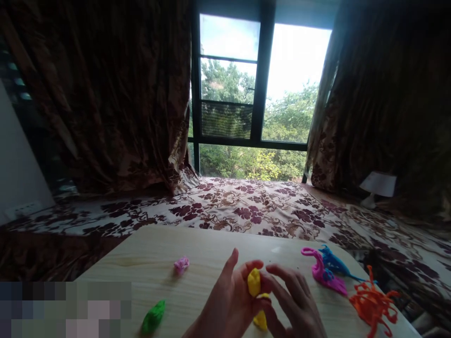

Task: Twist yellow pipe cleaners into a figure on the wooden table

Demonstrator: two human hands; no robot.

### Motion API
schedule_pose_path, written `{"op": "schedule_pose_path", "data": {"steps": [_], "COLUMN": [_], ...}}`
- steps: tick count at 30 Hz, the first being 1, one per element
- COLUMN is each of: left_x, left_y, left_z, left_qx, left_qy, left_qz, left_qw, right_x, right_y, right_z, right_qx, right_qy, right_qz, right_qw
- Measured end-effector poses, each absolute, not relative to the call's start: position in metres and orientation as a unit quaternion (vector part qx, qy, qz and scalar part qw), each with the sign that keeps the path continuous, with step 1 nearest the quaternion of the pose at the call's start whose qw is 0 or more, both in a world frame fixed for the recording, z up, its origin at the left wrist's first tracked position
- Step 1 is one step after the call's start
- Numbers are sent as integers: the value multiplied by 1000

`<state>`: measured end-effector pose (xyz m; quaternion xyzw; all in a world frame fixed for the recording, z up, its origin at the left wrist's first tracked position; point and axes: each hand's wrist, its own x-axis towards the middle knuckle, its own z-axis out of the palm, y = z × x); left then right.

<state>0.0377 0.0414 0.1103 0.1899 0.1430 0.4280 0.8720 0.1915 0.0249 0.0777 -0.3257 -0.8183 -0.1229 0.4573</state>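
Two pieces of apparent modelling clay, an upper yellow lump (254, 282) and a lower yellow lump (260, 321), appear in the head view, well in from the far edge of the table (141, 251). The left hand (230, 300), thumb raised apart, curls its fingers around the upper one; the right hand (299, 305) brings bent fingers to its right side, whether pinching or merely touching cannot be told. The lower is partly covered by fingers; its support is unclear. Towards the left edge: pink lump (182, 265), green lump (153, 318). By the right edge: magenta figure (319, 272), blue figure (333, 260), orange figure (371, 301). The clay is judged light, soft and easily dented, best held by its sides with broad, gentle pressure.
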Motion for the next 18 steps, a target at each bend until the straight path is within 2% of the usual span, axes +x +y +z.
{"op": "schedule_pose_path", "data": {"steps": [3, 8, 13, 18], "left_x": [41, 40, 45, 51], "left_y": [37, 36, 36, 34], "left_z": [117, 118, 109, 106], "left_qx": [197, 251, 287, 353], "left_qy": [85, 42, 73, 144], "left_qz": [390, 359, 347, 392], "left_qw": [895, 898, 890, 837], "right_x": [193, 197, 194, 191], "right_y": [30, 31, 29, 29], "right_z": [79, 79, 83, 87], "right_qx": [-307, -332, -349, -327], "right_qy": [-831, -834, -836, -836], "right_qz": [-154, -139, -114, -89], "right_qw": [439, 419, 407, 432]}}
